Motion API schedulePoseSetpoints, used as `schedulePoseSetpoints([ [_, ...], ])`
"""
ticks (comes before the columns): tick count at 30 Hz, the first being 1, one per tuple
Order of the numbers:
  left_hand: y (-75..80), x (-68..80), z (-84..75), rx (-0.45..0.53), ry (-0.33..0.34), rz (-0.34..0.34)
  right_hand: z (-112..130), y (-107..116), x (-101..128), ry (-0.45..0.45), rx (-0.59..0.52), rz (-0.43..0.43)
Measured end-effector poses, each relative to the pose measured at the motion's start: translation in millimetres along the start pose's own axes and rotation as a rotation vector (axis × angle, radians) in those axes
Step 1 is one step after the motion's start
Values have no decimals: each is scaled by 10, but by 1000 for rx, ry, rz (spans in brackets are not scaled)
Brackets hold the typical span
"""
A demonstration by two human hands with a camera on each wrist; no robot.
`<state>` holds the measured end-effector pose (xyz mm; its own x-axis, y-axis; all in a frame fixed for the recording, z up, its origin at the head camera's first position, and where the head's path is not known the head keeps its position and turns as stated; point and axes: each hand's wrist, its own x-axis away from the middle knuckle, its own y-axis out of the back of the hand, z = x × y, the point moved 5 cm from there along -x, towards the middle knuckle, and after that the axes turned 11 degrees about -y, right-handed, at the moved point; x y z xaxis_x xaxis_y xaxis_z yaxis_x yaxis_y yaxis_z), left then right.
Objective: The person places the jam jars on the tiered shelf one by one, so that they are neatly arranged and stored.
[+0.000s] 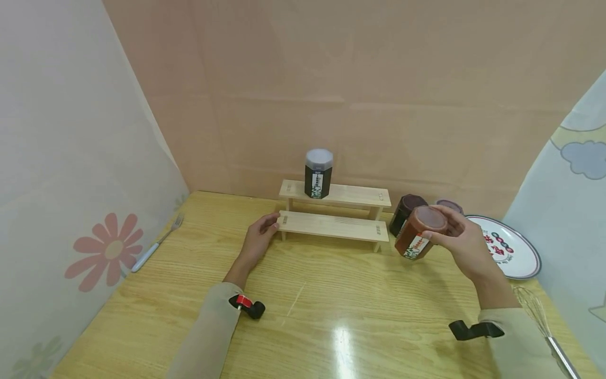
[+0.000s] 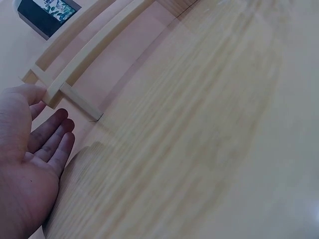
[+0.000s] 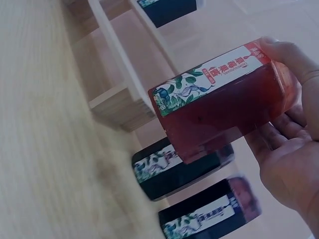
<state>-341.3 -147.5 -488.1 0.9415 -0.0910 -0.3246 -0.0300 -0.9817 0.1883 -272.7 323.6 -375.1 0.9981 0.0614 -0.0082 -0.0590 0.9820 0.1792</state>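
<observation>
Far left, a silver fork with a pale blue handle lies on the light wooden tabletop, close against the flower-printed curtain wall.

Left hand: rests on the tabletop at the left end of the two-tier pale wooden step shelf. Fingers straight and relaxed, gripping nothing; the fingertips look to touch the end of the lower step, though the head view is too coarse to be sure. Left wrist view shows the open palm just beside the shelf's leg.

Upper step of the shelf: a black hexagonal jar with a grey lid and a leaf-printed label stands upright, left of centre. Lower step carries nothing.

Right of the shelf: a dark jar with a dark brown lid stands on the tabletop just beside the shelf's right leg; a second dark jar with a maroon lid stands behind it, mostly hidden by the hand.

Right hand: holds a reddish-brown translucent jar with a brown lid and a red and white label in the air, tilted, above the tabletop just right of the shelf's right end. Fingers curled round its lid end; jar clear of the shelf.

Further right: a white round plate with red and dark printed motifs. Near right corner: a metal wire whisk.
</observation>
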Motion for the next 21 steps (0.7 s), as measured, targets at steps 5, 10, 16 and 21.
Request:
schedulePoseSetpoints([
  [5,-5,-3,-7,-3,-3,3,166,-8,-75,3,10,-10],
  [10,-2,-1,-6,2,-5,1,263,-80,-152,29,-95,36],
  [16,0,4,11,7,0,-11,326,-169,-260,32,-142,66],
  [21,-5,6,-6,4,-3,-10,384,-222,-390,1,-69,18],
])
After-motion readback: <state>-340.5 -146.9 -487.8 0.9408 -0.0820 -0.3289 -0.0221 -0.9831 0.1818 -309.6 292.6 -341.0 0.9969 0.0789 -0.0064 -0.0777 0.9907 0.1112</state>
